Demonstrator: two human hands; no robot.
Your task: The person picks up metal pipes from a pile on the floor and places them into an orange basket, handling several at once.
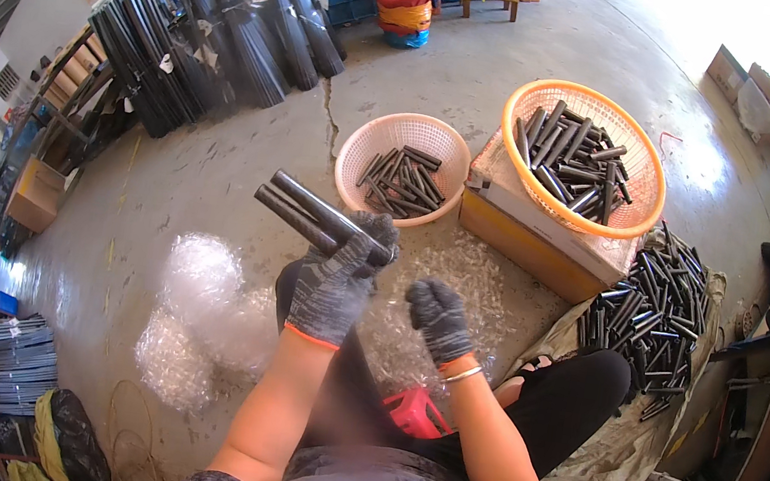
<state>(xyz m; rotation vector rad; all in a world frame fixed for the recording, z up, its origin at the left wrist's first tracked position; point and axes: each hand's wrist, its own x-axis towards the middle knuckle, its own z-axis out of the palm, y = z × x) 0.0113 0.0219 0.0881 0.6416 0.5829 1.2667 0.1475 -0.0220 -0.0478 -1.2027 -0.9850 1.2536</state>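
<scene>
Two short black tubes lie side by side in my left hand, its gloved fingers wrapped round their near ends. They point away to the upper left, in front of a pink plastic basket that holds similar, thinner-looking black tubes. My right hand, also in a grey glove, hangs apart from the tubes with curled fingers; what is in it, if anything, is hidden. Below it, small clear plastic pieces are strewn over the floor.
An orange basket of black tubes stands on a cardboard box. More tubes are heaped on a sheet at right. Clear plastic bags lie at left. Long black tubes lean at the back left.
</scene>
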